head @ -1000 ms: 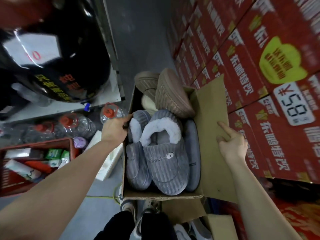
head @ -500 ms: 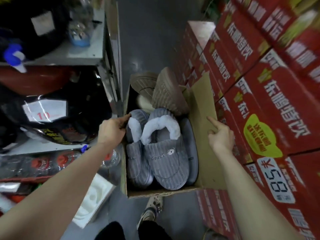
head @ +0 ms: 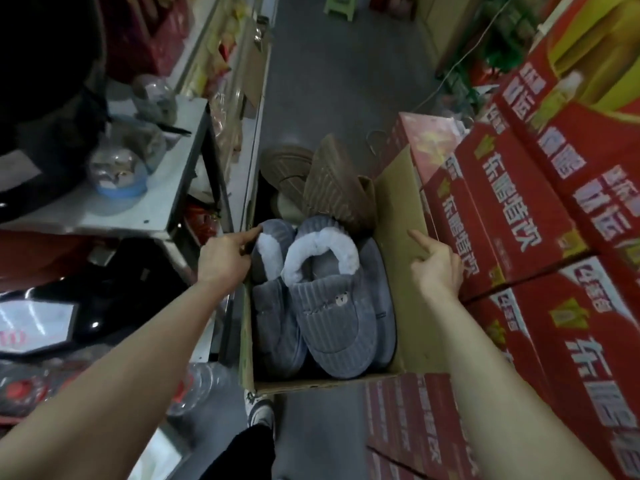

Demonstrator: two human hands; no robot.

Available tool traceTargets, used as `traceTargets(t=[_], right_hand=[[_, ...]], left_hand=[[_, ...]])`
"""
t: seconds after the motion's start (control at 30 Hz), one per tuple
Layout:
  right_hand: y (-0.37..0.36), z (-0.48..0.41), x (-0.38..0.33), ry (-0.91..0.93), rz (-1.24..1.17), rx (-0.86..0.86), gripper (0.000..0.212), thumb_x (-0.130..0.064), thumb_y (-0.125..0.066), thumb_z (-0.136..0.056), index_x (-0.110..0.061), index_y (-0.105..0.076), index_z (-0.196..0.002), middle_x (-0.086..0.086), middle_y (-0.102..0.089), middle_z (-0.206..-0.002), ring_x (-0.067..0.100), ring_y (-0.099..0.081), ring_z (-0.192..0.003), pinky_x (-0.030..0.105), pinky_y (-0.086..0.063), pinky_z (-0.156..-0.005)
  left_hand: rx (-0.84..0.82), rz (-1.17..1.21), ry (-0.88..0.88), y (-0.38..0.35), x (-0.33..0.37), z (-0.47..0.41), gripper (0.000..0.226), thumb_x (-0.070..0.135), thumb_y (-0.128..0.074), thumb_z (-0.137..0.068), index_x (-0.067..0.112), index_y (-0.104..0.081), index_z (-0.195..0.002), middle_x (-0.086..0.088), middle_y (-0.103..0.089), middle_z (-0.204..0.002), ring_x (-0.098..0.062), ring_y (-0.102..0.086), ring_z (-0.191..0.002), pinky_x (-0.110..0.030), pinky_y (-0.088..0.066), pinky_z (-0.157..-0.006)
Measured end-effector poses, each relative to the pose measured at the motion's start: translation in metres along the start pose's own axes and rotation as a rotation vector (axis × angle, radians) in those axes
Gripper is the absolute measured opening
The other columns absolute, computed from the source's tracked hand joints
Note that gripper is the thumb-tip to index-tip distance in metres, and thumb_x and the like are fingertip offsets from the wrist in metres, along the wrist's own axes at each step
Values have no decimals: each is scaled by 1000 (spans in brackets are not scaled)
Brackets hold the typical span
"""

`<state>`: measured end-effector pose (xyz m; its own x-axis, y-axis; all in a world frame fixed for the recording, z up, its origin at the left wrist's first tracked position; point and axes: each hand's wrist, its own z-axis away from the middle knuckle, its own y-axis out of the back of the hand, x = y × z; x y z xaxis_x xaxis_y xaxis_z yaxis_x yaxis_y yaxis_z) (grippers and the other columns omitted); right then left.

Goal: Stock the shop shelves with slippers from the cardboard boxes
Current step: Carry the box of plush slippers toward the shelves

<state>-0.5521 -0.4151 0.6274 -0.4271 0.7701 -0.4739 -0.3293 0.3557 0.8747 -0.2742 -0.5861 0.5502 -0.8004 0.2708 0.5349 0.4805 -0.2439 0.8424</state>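
Observation:
An open cardboard box (head: 398, 299) is held up in front of me, above the aisle floor. Grey corduroy slippers (head: 329, 306) with pale fleece lining fill its near part. Brown slippers (head: 332, 181) lie sole-up at its far end. My left hand (head: 225, 258) grips the box's left wall, fingers curled over the rim beside a grey slipper. My right hand (head: 436, 268) grips the box's right flap, index finger stretched along the cardboard.
Stacked red drink cartons (head: 519, 216) stand close on the right. A metal shelf (head: 166, 188) with glass jars and black ware runs along the left. Bottles (head: 194, 386) lie low at the left. The grey aisle floor (head: 346, 81) stretches ahead; my shoe (head: 261, 414) shows below the box.
The box has risen with both hands still on it, and my view has tilted up along the aisle. The floor basket and lower shelf goods have dropped out of sight.

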Motion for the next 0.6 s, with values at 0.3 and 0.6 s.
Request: traceTargets(t=[0.3,0.6], right_hand=[[-18,-166,-87,27,17,-1,64,-2,-52,-86,-45,-58,-132,8,-66,-127,34,-59,-115,36,-45,-101],[-48,-357,-165,83,-61,-91,64,-1,-52,-85,-43,-58,-132,9,-60,-129,33,-50,-123,42,-43,-105]], left_hand=[[36,21,41,1,44,-167,46,23,-61,-87,42,-58,-129,-7,-74,-99,-29,-68,-90,-33,-52,-74],[32,153,69,-5,89,-341,50,12,-62,-88,31,-56,-134,-5,-67,-123,-24,-65,-101,-33,-54,-80]])
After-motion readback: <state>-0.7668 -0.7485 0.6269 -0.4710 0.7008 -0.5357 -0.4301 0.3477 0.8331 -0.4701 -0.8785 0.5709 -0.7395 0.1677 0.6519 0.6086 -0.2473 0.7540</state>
